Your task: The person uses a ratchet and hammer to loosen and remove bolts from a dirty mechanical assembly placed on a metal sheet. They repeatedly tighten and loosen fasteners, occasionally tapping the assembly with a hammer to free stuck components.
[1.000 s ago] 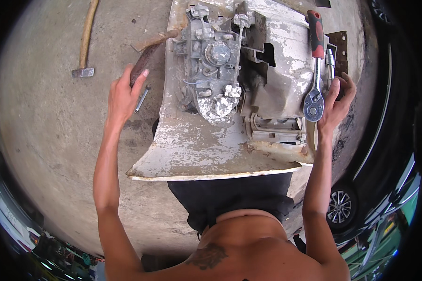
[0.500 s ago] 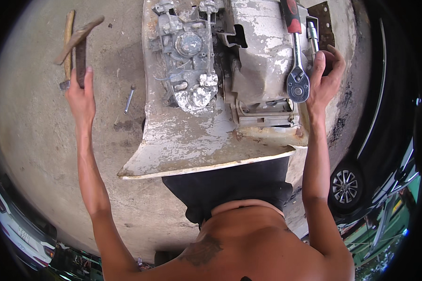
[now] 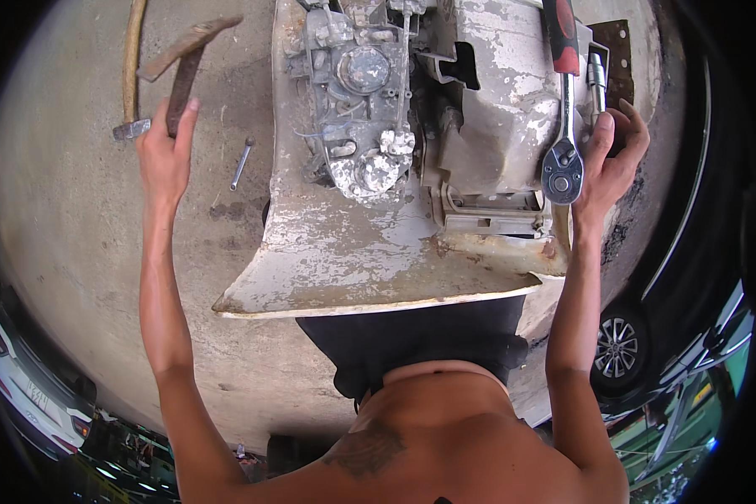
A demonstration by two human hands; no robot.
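My left hand (image 3: 166, 160) has its fingers spread on a rusty chisel (image 3: 182, 91), stiff and heavy, best gripped mid-shaft; my right hand (image 3: 611, 160) loosely pinches the ratchet (image 3: 563, 126) neck.

Bare concrete (image 3: 76, 252) left of housing (image 3: 378, 252)

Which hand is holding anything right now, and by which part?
The right hand pinches a small metal socket piece at its lower end. The left hand holds nothing; its fingertips reach the hammer handle.
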